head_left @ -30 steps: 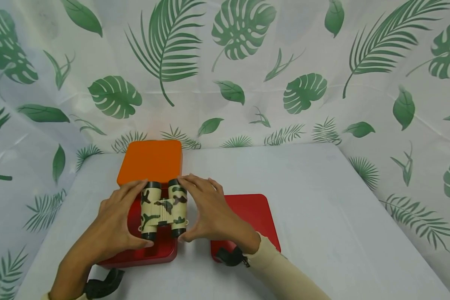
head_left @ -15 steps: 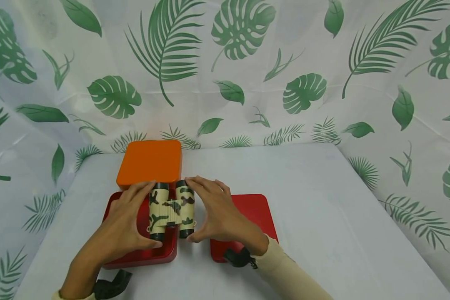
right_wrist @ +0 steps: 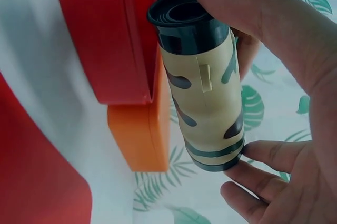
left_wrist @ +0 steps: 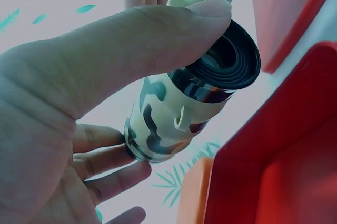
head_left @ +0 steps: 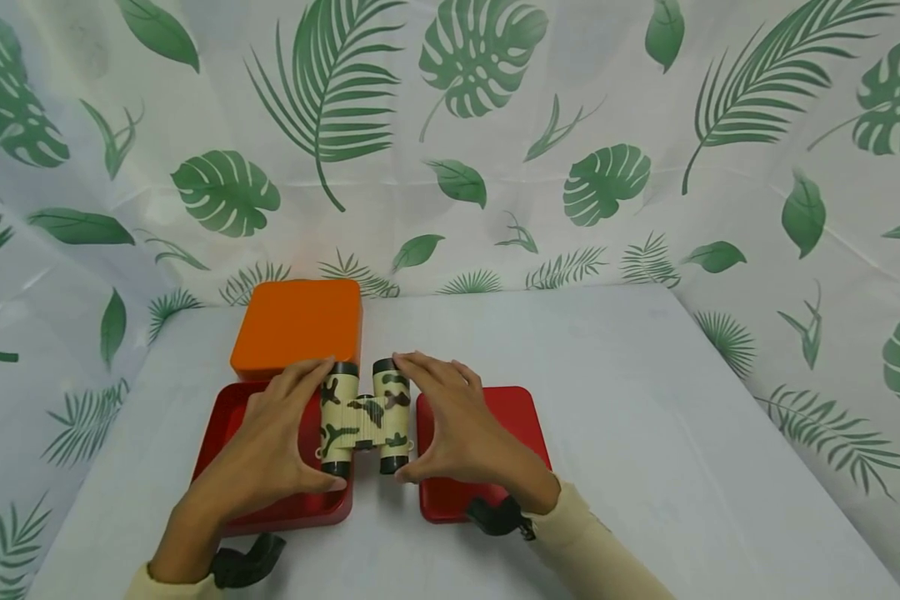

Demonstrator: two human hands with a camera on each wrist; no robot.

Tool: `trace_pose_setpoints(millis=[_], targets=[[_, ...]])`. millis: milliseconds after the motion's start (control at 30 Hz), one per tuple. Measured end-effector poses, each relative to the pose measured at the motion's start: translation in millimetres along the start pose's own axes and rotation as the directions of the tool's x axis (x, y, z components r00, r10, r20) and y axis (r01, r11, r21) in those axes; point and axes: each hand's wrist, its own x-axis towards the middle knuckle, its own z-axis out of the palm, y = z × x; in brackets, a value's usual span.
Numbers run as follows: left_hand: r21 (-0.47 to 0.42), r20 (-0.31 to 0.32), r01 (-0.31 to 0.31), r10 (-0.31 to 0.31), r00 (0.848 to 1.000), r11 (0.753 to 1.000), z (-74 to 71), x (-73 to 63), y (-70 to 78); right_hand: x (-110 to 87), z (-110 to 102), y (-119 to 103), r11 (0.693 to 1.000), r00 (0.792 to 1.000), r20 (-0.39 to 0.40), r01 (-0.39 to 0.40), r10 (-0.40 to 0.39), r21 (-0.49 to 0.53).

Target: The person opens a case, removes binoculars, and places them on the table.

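Both hands hold a pair of camouflage binoculars (head_left: pixel 367 417), cream with dark green and brown patches and black ends. My left hand (head_left: pixel 273 442) pinches the left barrel end to end, its thumb on the near eyepiece and fingertips at the far rim. The right hand (head_left: pixel 465 433) grips the other barrel (right_wrist: pixel 205 92) in the same way. In the head view the binoculars sit above the gap between an open red box (head_left: pixel 285 518) and a flat red lid (head_left: pixel 450 500). The wrist views show the barrels raised off the table.
An orange box (head_left: pixel 300 325) stands behind the open red box, near the back of the white table (head_left: pixel 630 433). Leaf-printed cloth (head_left: pixel 390 100) hangs along the back and sides. A black band (head_left: pixel 247 562) is on the left wrist, another (head_left: pixel 495 515) on the right.
Both hands have carried the binoculars to the right, from over the red box to the gap beside its lid. The hold on them looks the same. The boxes have stayed put.
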Motion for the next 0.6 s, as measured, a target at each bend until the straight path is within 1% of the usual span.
trace_pose_setpoints(millis=[267, 600], targets=[[-0.006, 0.004, -0.036, 0.036, 0.999, 0.999, 7.4, 9.3, 9.2, -8.8, -8.6, 8.7, 1.0, 1.0, -0.003, -0.031, 0.031, 0.003], [-0.017, 0.043, -0.019, 0.02, 0.999, 1.0, 17.4, 17.7, 20.5, -19.6, -17.5, 17.5, 0.998, 0.999, -0.002, -0.051, 0.051, 0.029]])
